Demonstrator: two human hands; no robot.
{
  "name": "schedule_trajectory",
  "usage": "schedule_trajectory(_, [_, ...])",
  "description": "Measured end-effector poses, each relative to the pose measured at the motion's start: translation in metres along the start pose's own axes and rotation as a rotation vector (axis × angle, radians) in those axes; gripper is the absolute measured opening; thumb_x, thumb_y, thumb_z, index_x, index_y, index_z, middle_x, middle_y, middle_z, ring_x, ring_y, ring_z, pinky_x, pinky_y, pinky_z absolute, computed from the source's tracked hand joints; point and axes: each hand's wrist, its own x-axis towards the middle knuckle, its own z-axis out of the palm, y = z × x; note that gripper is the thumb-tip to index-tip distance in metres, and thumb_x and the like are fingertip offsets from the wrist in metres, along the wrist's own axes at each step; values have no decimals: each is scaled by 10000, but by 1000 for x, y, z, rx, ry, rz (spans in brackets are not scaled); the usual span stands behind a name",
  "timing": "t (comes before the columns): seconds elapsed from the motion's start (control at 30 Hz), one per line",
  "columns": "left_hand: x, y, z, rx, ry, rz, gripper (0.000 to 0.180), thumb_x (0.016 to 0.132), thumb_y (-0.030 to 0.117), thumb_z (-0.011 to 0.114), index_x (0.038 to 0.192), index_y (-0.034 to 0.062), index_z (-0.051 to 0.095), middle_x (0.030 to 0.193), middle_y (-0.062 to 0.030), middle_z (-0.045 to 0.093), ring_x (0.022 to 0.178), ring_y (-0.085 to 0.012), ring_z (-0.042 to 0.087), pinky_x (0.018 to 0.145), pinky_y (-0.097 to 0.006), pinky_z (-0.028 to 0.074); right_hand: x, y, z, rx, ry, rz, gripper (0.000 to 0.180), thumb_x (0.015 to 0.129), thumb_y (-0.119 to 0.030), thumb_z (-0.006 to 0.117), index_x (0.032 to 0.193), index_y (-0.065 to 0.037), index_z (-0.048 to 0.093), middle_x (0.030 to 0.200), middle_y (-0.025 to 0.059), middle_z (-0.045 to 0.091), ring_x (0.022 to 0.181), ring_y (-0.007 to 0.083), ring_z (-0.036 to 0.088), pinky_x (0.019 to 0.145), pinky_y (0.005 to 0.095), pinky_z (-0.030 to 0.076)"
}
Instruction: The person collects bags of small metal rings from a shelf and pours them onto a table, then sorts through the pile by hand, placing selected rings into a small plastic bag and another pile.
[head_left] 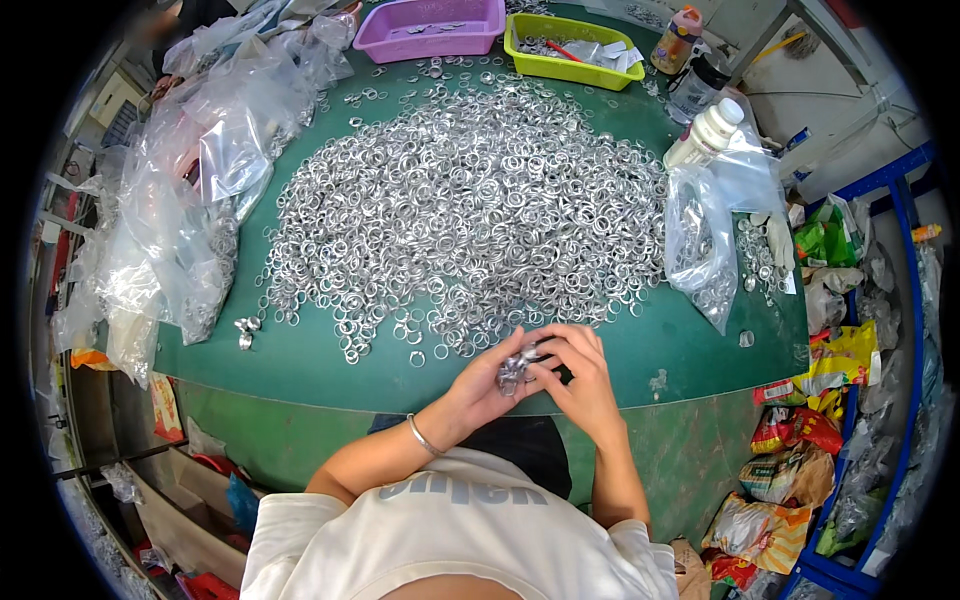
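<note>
A wide heap of silvery metal rings (pixel 470 200) covers the middle of the green table (pixel 290 375). Close to the table's front edge, my left hand (pixel 482 385) is cupped around a small cluster of metal rings (pixel 512 372). My right hand (pixel 578 375) meets it from the right, thumb and fingertips pinched at the same cluster. Which ring the right fingers grip is too small and blurred to tell. Both hands are just in front of the heap's near edge, where a few loose rings (pixel 416 357) lie.
Clear plastic bags (pixel 150 240) pile along the left edge. A purple basin (pixel 430 30) and a yellow-green basin (pixel 570 68) stand at the back. On the right are a white bottle (pixel 705 135) and a bag of rings (pixel 697 245). Blue shelving (pixel 905 330) with packets borders the right side.
</note>
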Motion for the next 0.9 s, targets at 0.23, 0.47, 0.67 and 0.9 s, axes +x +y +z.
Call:
schedule_trajectory(0.23, [-4, 1, -28, 36, -44, -108, 299, 883, 164, 535, 1134, 3, 556, 871, -47, 587, 720, -134, 560, 629, -239, 499, 82, 35, 12, -170, 273, -9, 478, 768, -198, 694, 1205, -69, 549, 1262, 153, 466, 1181, 344, 398, 991, 445, 303])
schedule_trajectory(0.47, [-10, 0, -10, 97, 213, -79, 265, 843, 105, 510, 1075, -14, 560, 730, -38, 529, 657, -138, 504, 544, -246, 433, 72, 34, 30, -356, 14, -86, 521, 730, -207, 730, 1205, -97, 548, 1315, 170, 406, 1250, 384, 344, 1007, 487, 284])
schedule_trajectory(0.67, [-9, 2, -25, 17, 24, -150, 192, 898, 152, 484, 968, -5, 569, 632, -21, 435, 503, -92, 369, 440, -216, 332, 47, 49, 27, -113, 107, -166, 141, 766, -59, 658, 901, -22, 652, 1097, 122, 578, 1122, 304, 485, 918, 403, 393])
schedule_trajectory(0.9, [-10, 0, -26, -88, -11, -220, 233, 917, 243, 528, 839, 27, 568, 654, -33, 464, 473, -69, 362, 347, -178, 253, 132, 57, 53, -462, 171, -206, 551, 761, -351, 698, 1191, -48, 535, 1273, 173, 463, 1213, 384, 377, 997, 507, 288])
